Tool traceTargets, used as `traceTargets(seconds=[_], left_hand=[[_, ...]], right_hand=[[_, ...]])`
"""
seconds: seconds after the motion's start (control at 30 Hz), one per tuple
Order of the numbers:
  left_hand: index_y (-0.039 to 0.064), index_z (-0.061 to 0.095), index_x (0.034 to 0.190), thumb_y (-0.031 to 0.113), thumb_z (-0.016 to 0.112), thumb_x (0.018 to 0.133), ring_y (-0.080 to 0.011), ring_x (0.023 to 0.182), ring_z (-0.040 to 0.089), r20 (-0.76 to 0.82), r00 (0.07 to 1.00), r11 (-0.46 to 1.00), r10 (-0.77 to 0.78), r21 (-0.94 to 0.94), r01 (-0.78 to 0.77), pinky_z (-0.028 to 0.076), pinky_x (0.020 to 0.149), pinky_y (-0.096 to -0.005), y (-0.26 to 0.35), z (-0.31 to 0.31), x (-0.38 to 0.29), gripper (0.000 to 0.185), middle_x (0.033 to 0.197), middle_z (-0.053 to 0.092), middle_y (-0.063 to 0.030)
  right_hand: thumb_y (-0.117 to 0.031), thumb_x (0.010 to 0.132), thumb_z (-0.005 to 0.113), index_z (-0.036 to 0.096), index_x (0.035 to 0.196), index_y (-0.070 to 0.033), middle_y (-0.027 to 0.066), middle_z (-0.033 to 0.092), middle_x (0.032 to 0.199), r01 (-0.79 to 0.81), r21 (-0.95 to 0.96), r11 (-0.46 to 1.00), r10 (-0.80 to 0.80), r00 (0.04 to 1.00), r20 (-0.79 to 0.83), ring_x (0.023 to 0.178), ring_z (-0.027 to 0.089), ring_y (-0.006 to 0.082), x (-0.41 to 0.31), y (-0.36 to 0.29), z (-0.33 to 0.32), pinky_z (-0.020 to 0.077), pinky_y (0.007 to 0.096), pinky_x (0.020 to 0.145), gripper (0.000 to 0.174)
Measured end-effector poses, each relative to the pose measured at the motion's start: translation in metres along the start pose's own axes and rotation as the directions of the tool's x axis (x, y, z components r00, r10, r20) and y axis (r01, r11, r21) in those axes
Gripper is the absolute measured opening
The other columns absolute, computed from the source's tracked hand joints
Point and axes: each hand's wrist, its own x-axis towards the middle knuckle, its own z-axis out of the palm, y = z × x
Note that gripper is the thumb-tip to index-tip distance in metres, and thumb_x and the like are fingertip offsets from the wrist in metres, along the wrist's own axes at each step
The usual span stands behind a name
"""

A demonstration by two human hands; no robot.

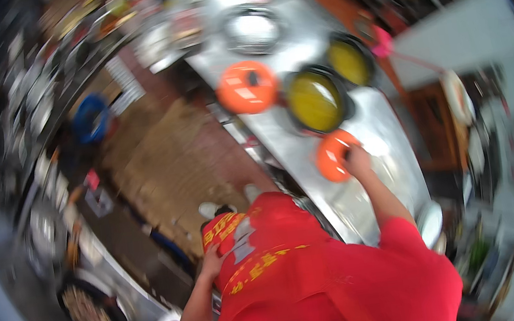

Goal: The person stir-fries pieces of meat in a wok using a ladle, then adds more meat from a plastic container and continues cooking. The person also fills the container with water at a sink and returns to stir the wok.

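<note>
My right hand (358, 161) grips the dark knob of an orange pot lid (333, 156) above the steel worktop. Whether the lid touches the metal is hard to tell through the blur. Just beyond it stands a dark pot with yellow contents (314, 99). A second dark pot (348, 61), also holding something yellow, is close behind on the right. Another orange lid (246, 88) with a dark knob lies on the worktop to the left of the pots. My left hand (213, 262) hangs beside my red apron (274, 255), holding nothing that I can see.
The steel worktop (277, 128) runs diagonally away from me. Farther along it sits a round shiny metal vessel (252, 29). A blue bucket (91, 118) is on the floor at left. A wok-like pan (92, 306) stands on the left-hand counter. Brown matting (154, 154) covers the floor.
</note>
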Motion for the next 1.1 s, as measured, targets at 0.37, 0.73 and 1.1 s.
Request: traceTargets(seconds=[0.37,0.73,1.1], left_hand=[[-0.001,0.052,0.141,0.041,0.076,0.086,-0.0359,0.133,0.054,-0.414,0.63,0.655,-0.657,-0.727,0.205,0.042,0.113,-0.0418,-0.09,-0.049,-0.018,0.073,0.142,0.056,-0.0234],[0.001,0.052,0.135,0.039,0.058,0.105,-0.0299,0.114,0.066,-0.291,0.181,-0.07,-0.94,-0.354,-0.933,0.056,0.096,-0.044,-0.133,-0.193,-0.171,0.049,0.131,0.062,-0.0178],[0.006,0.062,0.105,0.027,0.07,0.098,-0.0069,0.056,0.047,-0.206,0.395,-0.332,-0.895,-0.285,-0.899,0.044,0.051,-0.0257,-0.178,-0.269,-0.159,0.024,0.07,0.05,0.0046]], right_hand=[[-0.021,0.084,0.078,0.064,0.124,-0.001,0.0215,0.068,0.115,0.904,0.403,0.139,-0.972,0.046,0.232,0.107,0.068,0.0364,-0.155,-0.478,-0.002,0.0551,0.0412,0.09,0.046],[-0.051,0.092,0.07,0.069,0.121,0.0,0.0184,0.074,0.106,0.906,0.346,0.243,-0.938,0.129,0.32,0.102,0.072,0.0326,-0.17,-0.897,0.079,0.0555,0.0398,0.085,0.059],[-0.042,0.105,0.052,0.059,0.131,-0.015,-0.0019,0.054,0.078,0.115,0.317,0.941,-0.216,-0.517,0.828,0.053,0.047,0.0091,-0.199,-0.981,0.065,0.0405,0.0229,0.045,0.038]])
